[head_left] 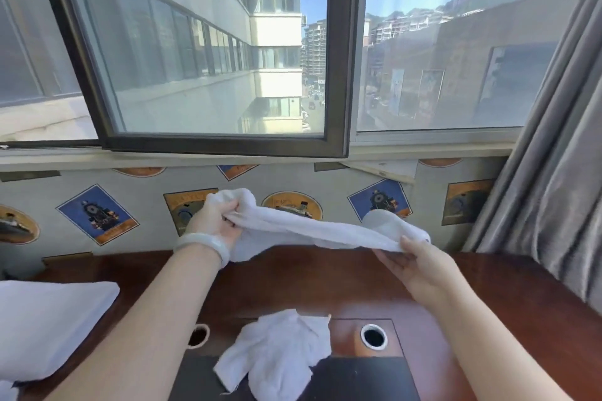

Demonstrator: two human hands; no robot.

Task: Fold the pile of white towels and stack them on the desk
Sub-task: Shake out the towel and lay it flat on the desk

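Left hand [215, 225] is gripping one bunched end of a white towel [309, 228], fingers curled tight round the cloth. A pale bracelet [202, 246] is sitting on that wrist.

Right hand [413, 267] is pinching the towel's other end, thumb on top, fingers underneath and fairly straight.

The towel is hanging stretched between the two hands, running from 10 o'clock to 3 o'clock of frame centre, over the far part of the desk [293, 280] and in front of the patterned wall [329, 182]. It is sagging a little in the middle. A loose flap is drooping by the left wrist; cannot tell whether it is touching the wood.

A second towel, crumpled [277, 352], is lying on the desk at 6 o'clock, near the person, between the forearms. It is partly overlapping a dark panel [358, 378] set in the desktop.

A flat white folded towel [49, 325] is lying at 8 o'clock on the desk's left edge, well apart from the crumpled one.

Two round cable holes are showing in the desktop: one [374, 336] just at 3 o'clock of the crumpled towel, one [198, 335] at its 9 o'clock, partly hidden behind the left forearm.

The window frame [338, 75] is taking up 12 o'clock, and a grey curtain [553, 172] is hanging at 3 o'clock.
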